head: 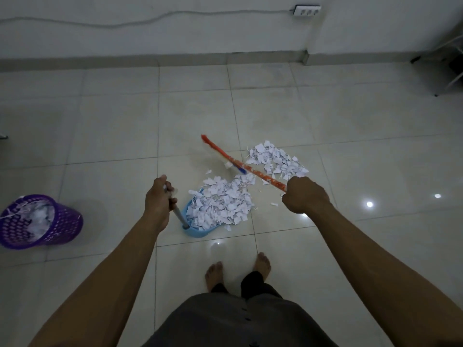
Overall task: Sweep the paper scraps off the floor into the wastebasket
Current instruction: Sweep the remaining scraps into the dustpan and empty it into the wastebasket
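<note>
Pale floor tiles [325, 116] hold white paper scraps [275, 159], many piled in the blue dustpan [198, 232]. The left grip [159, 199] holds its handle [178, 215]; the right grip [304, 196] holds the red broom [253, 171]. The purple wastebasket [62, 221] sits far left.

- The floor [350, 121] was smooth, glossy tile that showed glints.
- The scraps [220, 204] were matt white paper.
- The basket [62, 221] was purple plastic, pierced with holes.
- The dustpan [198, 232] was smooth pale blue plastic; its handle [179, 216] looked like grey metal.
- The broom [250, 170] had a shiny orange printed shaft.
- The wall [175, 33] was matt white.
- The trousers [225, 321] were dark cloth.
</note>
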